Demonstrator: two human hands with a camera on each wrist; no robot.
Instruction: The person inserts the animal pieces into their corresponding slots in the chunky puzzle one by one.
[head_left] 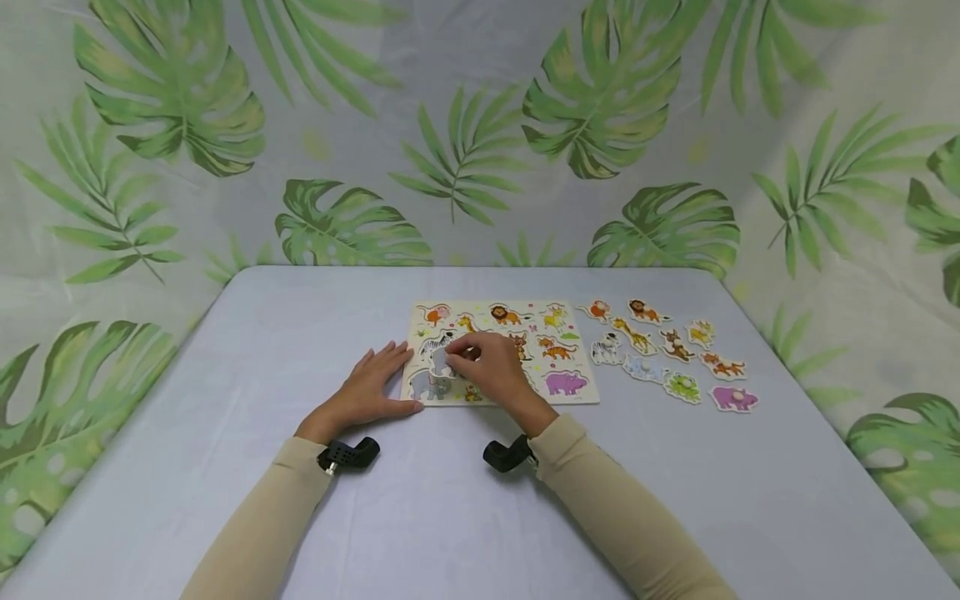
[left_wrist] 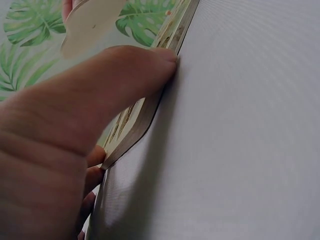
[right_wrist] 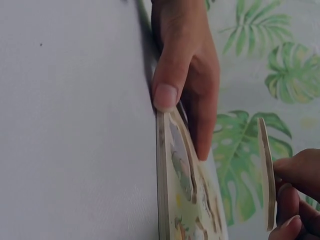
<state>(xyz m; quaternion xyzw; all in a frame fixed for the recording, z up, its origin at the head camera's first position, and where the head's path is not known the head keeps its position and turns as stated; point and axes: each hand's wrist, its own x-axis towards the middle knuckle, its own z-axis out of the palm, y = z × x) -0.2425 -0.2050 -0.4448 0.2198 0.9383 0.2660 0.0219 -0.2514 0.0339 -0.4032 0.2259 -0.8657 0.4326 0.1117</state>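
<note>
The wooden animal puzzle board (head_left: 495, 397) lies flat on the table. My right hand (head_left: 491, 367) pinches a grey elephant puzzle piece (head_left: 441, 363) by its knob, raised over the board's left side near the printed elephant (head_left: 430, 386). In the right wrist view the piece (right_wrist: 267, 175) stands on edge, apart from the board. My left hand (head_left: 367, 387) steadies the board's near left corner. Its thumb (left_wrist: 125, 70) lies against the near edge and its fairly straight fingers touch the left edge.
Right of the board lie several loose animal pieces, among them a lion (head_left: 648, 312), a zebra (head_left: 606, 349), a giraffe (head_left: 634, 337), a tiger (head_left: 723, 366) and a purple hippo (head_left: 734, 399). A leaf-patterned cloth (head_left: 480, 133) hangs behind the white table (head_left: 435, 508).
</note>
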